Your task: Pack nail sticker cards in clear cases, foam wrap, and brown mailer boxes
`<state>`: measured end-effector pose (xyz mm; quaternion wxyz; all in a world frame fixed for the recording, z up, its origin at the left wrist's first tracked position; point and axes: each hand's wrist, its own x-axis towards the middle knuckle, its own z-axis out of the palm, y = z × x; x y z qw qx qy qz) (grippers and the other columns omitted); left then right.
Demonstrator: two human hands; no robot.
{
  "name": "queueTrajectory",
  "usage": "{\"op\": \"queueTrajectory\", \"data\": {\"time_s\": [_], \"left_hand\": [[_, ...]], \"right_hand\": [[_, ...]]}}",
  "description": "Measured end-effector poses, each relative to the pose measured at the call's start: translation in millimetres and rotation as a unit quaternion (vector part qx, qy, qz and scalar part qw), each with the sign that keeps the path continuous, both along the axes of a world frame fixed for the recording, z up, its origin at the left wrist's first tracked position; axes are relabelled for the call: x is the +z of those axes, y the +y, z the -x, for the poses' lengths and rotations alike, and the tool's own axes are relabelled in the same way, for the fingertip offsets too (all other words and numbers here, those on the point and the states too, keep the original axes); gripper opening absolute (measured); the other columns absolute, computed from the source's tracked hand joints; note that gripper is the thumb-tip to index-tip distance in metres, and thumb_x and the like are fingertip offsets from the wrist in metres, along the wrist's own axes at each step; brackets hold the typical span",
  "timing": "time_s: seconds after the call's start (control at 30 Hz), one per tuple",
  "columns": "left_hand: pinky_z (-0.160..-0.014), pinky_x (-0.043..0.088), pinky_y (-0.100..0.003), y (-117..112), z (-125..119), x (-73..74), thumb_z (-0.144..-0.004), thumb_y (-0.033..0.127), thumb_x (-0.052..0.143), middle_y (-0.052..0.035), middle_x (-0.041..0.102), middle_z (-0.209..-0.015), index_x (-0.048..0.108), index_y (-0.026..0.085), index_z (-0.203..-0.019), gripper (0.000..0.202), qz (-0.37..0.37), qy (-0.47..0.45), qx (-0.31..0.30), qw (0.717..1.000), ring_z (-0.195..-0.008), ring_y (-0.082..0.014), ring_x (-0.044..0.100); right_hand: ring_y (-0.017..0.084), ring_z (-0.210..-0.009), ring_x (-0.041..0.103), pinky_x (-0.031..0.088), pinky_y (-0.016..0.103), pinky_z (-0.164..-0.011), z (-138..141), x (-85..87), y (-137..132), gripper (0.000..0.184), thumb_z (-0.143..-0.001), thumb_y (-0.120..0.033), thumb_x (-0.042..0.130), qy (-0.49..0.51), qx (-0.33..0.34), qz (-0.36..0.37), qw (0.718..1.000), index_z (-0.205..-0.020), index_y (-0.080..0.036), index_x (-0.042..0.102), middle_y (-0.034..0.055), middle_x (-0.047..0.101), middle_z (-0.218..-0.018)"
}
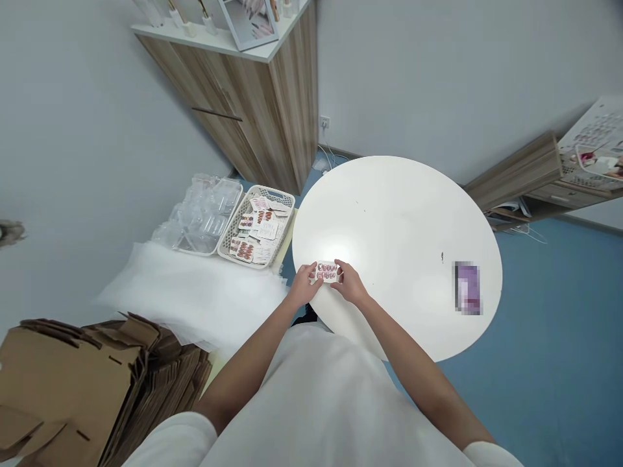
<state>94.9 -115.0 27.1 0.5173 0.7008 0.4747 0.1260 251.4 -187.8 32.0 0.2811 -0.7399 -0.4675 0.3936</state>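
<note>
Between my two hands is a small white card of press-on nails [326, 271], with pinkish-red nails set in two rows. My left hand [304, 283] grips its left edge, thumb along the near side. On the opposite edge, my right hand [349, 283] pinches the card with thumb and fingers. Both hands are over the near left edge of a round white table [399, 220]. To the left, a white basket [288, 228] holds many similar nail cards.
Beside that basket is another with clear plastic boxes [209, 207]. White translucent sheets [204, 285] lie nearer me, and folded cardboard boxes [68, 383] stack at lower left. A blurred purple item [468, 288] rests on the table's right. A wooden cabinet [253, 104] stands behind.
</note>
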Motion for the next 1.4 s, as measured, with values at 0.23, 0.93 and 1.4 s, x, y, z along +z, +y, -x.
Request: {"op": "queueTrajectory", "data": {"time_s": [0.23,0.93,1.4], "left_hand": [[-0.077,0.043,-0.028,37,11,-31.0,-0.071,0.023,0.052,-0.0101,0.048,-0.106,0.04,0.014,-0.124,0.054,-0.002,0.089,-0.015,0.996,-0.09,-0.0175,0.052],[-0.098,0.03,-0.038,44,17,-49.8,-0.067,0.013,0.051,-0.0099,0.041,-0.13,0.034,0.019,-0.129,0.064,0.073,-0.036,0.063,0.995,-0.12,-0.0232,0.036],[-0.094,0.035,-0.033,81,7,-51.3,-0.066,0.011,0.051,-0.0069,0.041,-0.13,0.031,0.022,-0.131,0.069,0.093,-0.063,0.053,0.992,-0.118,-0.0209,0.039]], "right_hand": [[0.017,-0.084,0.051,0.044,0.029,-0.075,32,-30.2,44,0.066,-0.066,-0.016,0.058,-0.062,-0.003,0.059,0.996,-0.126,-0.018,0.033,0.0077,0.049,-0.1],[0.016,-0.098,0.05,0.043,0.035,-0.085,72,-45.5,49,0.066,-0.065,-0.021,0.058,0.154,-0.218,0.015,0.964,-0.124,-0.026,0.03,0.0076,0.045,-0.119],[0.016,-0.106,0.046,0.041,0.034,-0.088,60,-43.6,81,0.066,-0.065,-0.02,0.058,0.195,-0.237,-0.006,0.952,-0.124,-0.026,0.028,0.0076,0.042,-0.124]]}}
